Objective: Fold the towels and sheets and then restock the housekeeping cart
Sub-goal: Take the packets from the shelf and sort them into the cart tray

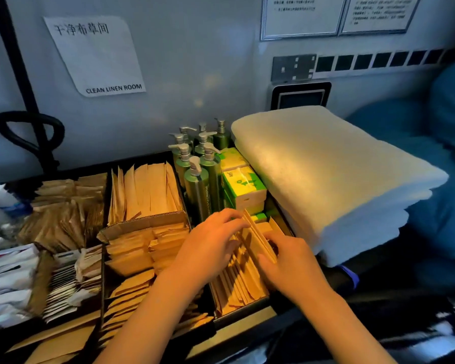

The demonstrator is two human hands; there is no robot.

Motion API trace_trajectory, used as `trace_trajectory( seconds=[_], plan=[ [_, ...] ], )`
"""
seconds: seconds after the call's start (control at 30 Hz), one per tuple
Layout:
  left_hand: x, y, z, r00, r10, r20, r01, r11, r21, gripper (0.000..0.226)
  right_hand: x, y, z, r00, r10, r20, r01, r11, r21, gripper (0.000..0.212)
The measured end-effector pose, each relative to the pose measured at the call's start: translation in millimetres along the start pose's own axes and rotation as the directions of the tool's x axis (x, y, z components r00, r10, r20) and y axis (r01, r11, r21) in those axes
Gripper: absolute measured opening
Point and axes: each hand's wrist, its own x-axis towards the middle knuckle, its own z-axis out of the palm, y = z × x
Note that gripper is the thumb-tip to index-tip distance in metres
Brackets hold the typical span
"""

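The housekeeping cart's black top tray (243,315) is divided into compartments full of brown paper amenity packets. Both my hands are in the front right compartment of packets (243,281). My left hand (210,243) lies over the upright packets with straight fingers pressing against them. My right hand (290,261) holds the packets from the right side, thumb and fingers curled round a few of them. A stack of folded white towels (334,179) rests on the cart's right end, beside my right hand.
Green pump bottles (200,166) and green-and-white tissue boxes (243,185) stand behind the hands. More brown packets (145,195) and white sachets (8,279) fill the left compartments. A blue bag (441,158) hangs at right. The wall with a "CLEAN LINEN ROOM" sign (97,53) is close behind.
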Motion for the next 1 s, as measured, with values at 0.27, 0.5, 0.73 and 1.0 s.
trace_trajectory(
  seconds=[0.27, 0.5, 0.73, 1.0],
  plan=[
    [-13.8, -9.8, 23.9, 0.988, -0.146, 0.054, 0.147, 0.989, -0.017, 0.053, 7.7, -8.9, 36.3, 0.997, 0.041, 0.065, -0.038, 0.998, -0.042, 0.027],
    [-20.2, -5.6, 35.6, 0.963, -0.169, 0.212, 0.157, 0.985, 0.073, 0.033, 7.2, -2.6, 42.7, 0.993, -0.006, 0.118, 0.016, 0.996, -0.085, 0.034],
    [-19.7, 5.9, 37.5, 0.957, -0.194, 0.215, 0.184, 0.981, 0.064, 0.041, 8.2, 8.9, 33.7, 0.994, -0.015, 0.11, 0.019, 0.999, -0.031, 0.028],
    [-14.8, 13.5, 45.3, 0.901, -0.37, 0.227, 0.338, 0.926, 0.169, 0.026, 3.1, 8.7, 33.2, 0.987, -0.023, 0.157, 0.036, 0.997, -0.075, 0.02]
  ],
)
